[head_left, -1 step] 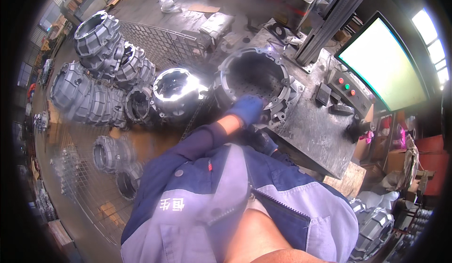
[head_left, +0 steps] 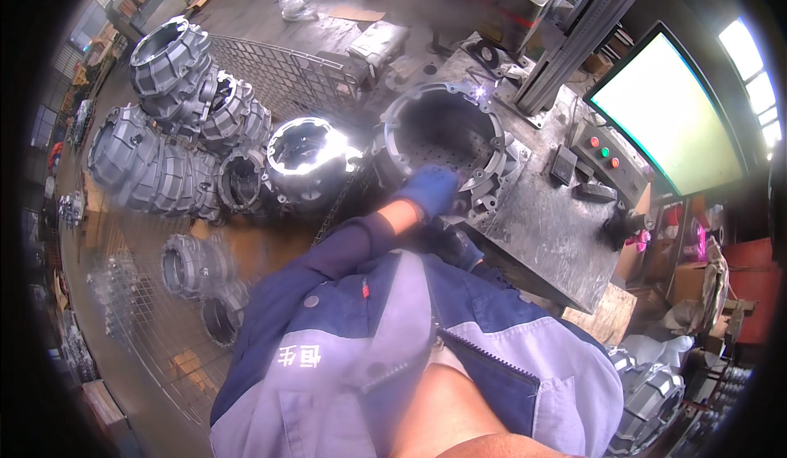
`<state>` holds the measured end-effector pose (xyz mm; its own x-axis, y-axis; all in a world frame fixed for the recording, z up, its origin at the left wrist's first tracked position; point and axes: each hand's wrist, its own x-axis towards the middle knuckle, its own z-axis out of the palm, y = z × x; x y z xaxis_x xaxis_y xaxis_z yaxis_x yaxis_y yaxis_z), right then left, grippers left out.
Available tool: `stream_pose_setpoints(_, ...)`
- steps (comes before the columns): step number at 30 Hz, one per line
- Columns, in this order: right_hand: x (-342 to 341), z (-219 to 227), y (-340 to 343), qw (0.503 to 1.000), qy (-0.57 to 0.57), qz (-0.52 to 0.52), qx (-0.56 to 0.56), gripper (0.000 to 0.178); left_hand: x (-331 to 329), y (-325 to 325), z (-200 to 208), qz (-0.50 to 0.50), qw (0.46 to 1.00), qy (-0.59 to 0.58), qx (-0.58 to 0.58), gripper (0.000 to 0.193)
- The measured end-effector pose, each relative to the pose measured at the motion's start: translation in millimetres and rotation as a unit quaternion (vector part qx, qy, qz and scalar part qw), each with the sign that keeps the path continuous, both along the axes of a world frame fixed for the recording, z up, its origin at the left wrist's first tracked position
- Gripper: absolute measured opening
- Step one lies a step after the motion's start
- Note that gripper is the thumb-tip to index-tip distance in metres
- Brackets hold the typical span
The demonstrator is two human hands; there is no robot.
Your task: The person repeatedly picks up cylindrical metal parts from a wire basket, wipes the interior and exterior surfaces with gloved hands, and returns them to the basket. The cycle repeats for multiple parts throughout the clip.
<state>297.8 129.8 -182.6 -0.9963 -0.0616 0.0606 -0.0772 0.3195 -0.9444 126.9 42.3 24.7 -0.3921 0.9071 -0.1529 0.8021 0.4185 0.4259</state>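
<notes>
Round housing (head_left: 437, 126) on the metal surface (head_left: 543, 241), open mouth facing up.
Left hand (head_left: 433, 191) is at the housing's near rim, right hand (head_left: 455, 244) on its near side; I cannot tell either grip. Right of the housing, the surface stretches toward a control box (head_left: 616, 163); left, a bright-rimmed casting (head_left: 307, 187) stands near.

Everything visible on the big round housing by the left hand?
The housing is grey and looks like cast metal: a wide circular rim with small lugs around it, and a dark, speckled interior. It sits at the left of the metal bench, opening upward. The blue-gloved left hand covers part of its near rim; its grip is unclear.
</notes>
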Motion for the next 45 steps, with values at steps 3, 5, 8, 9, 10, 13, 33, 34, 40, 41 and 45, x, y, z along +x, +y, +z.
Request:
stream_pose_setpoints(3, -3, 14, -1, 1.0, -0.003, 0.002, 0.002, 0.032, -1, 1, -5, -0.002, 1.0, 0.004, -0.001, 0.046)
stream_pose_setpoints(5, -6, 21, -2, 1.0, -0.004, 0.004, 0.002, 0.032, -2, 1, -9, -0.004, 1.0, 0.007, -0.006, 0.048)
stream_pose_setpoints(8, -9, 28, -2, 1.0, -0.005, 0.006, 0.002, 0.033, -2, 1, -12, -0.007, 1.0, 0.02, -0.001, 0.049)
stream_pose_setpoints(9, -9, 30, -3, 1.0, -0.006, 0.006, 0.002, 0.033, -2, 0, -13, -0.007, 1.0, 0.021, 0.004, 0.049)
stream_pose_setpoints(10, -10, 31, -3, 1.0, -0.006, 0.007, -0.002, 0.034, -2, 0, -13, -0.006, 1.0, 0.021, 0.01, 0.05)
stream_pose_setpoints(13, -9, 34, -6, 1.0, -0.01, 0.009, 0.002, 0.034, 0, -2, -13, -0.008, 0.999, 0.029, 0.017, 0.049)
stream_pose_setpoints(33, 4, 72, 18, 0.994, -0.107, -0.011, 0.02, 0.039, 7, 0, 5, 0.09, 0.995, -0.025, 0.037, 0.041)
stream_pose_setpoints(34, 6, 79, 23, 0.993, -0.116, -0.022, 0.023, 0.039, 11, -3, 12, 0.091, 0.996, -0.005, 0.027, 0.035)
stream_pose_setpoints(40, 14, 113, 39, 0.983, -0.148, -0.1, 0.048, 0.041, 33, -54, 50, 0.175, 0.971, -0.067, 0.146, 0.032)
stream_pose_setpoints(41, 15, 117, 41, 0.981, -0.151, -0.108, 0.052, 0.041, 38, -61, 55, 0.184, 0.966, -0.067, 0.17, 0.036)
stream_pose_setpoints(45, 8, 132, 24, 0.981, -0.155, -0.102, 0.064, 0.042, 40, -132, 68, 0.314, 0.923, -0.045, 0.217, 0.035)
